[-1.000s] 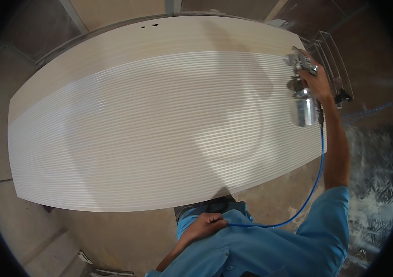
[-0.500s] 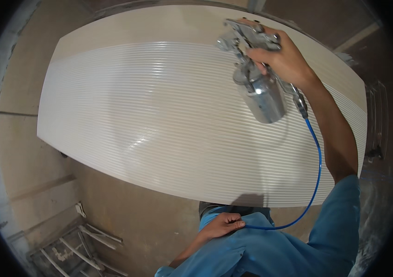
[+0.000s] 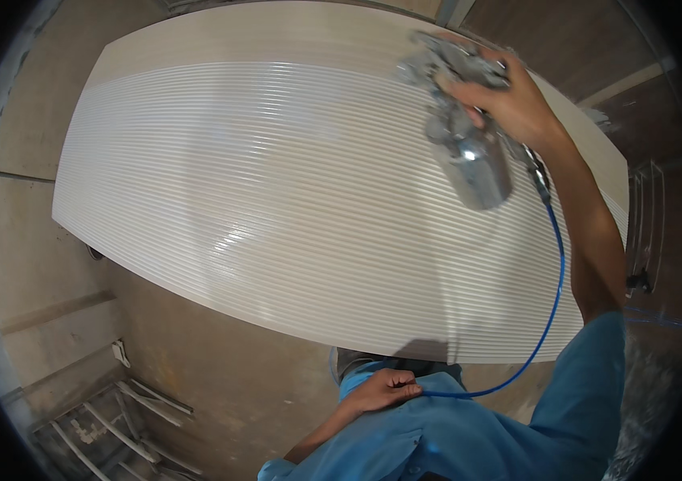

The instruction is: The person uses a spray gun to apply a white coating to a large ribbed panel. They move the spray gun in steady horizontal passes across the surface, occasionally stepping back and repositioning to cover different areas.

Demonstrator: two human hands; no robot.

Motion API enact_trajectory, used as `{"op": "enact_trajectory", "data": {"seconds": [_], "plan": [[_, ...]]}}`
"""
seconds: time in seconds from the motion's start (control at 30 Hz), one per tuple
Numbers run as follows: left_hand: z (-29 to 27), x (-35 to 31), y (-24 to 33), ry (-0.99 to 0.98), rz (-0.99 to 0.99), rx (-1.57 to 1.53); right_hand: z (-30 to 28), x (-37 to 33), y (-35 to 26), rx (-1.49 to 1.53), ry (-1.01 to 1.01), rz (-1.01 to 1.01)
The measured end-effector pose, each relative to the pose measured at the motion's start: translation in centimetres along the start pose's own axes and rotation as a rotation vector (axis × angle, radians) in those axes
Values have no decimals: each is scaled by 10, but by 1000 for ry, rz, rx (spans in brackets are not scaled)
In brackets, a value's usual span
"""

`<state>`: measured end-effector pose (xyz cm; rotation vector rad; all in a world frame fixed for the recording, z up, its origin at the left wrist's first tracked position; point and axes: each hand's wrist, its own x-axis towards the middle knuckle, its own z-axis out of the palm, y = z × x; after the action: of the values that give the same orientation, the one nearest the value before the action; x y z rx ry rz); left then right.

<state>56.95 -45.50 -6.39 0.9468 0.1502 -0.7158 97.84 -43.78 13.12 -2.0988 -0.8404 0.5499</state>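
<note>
My right hand [image 3: 517,100] is wrapped round the handle of a metal spray gun [image 3: 457,68], blurred by motion. The gun is over the far right part of a large pale panel [image 3: 277,184] with fine parallel grooves. A silver paint cup [image 3: 475,172] hangs below the gun, and its nozzle end points left. From the bottom of the handle a blue air hose [image 3: 557,272] curves down toward my waist. There my left hand [image 3: 385,390] grips the hose against my blue shirt. Glossy streaks show on the panel's left half; its far band is smooth.
A whitened metal rack [image 3: 116,429] stands on the floor at the lower left. A wall [image 3: 24,120] runs along the left side. Wire-like frames [image 3: 647,216] stand beyond the panel's right end. The brown floor [image 3: 228,353] shows below the panel's near edge.
My right hand and the spray gun have moved a little to the right over the panel. My left hand stays on the hose. The view has shifted slightly.
</note>
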Motion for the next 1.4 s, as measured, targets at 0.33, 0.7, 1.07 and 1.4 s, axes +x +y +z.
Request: {"op": "enact_trajectory", "data": {"seconds": [0.33, 0.7, 1.07, 1.4], "plan": [[13, 35, 5, -76, -204, 188, -120, -133, 148, -25, 293, 321], [17, 86, 16, -137, -526, 202, -186, -185, 312, -256, 434, 562], [42, 73, 7, -96, -480, 75, -218, -222, 340, -296, 584, 408], [59, 6, -10, -81, -316, 79, -113, -173, 132, -2, 405, 216]]}}
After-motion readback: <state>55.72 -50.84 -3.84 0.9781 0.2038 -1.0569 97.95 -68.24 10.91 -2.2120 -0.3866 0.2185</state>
